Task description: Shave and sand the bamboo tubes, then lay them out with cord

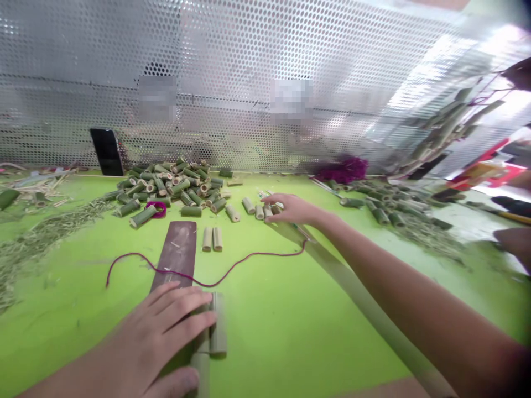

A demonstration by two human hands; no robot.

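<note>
My left hand [172, 326] lies with stretched fingers over pale split bamboo pieces [219, 326] at the front, the thumb against a nearer one. Farther off, my right hand [292, 210] has its thumb and forefinger curved around a short bamboo piece [275, 209]; other fingers are partly hidden. Beside it stand a few similar short bamboo tubes [249, 205]. A thin rod [306, 236] lies under this hand, and a purple cord [257, 254] trails from its end toward the left. Two short bamboo pieces [212, 239] lie side by side in the middle.
A brown strip [178, 249] lies beneath the cord. Behind it is a heap of cut bamboo [174, 185], with a phone [108, 152] leaning on the perforated metal screen [232, 83]. Purple fibre [344, 169] and more bamboo [385, 204] are at right. Shavings [50, 232] cover the left.
</note>
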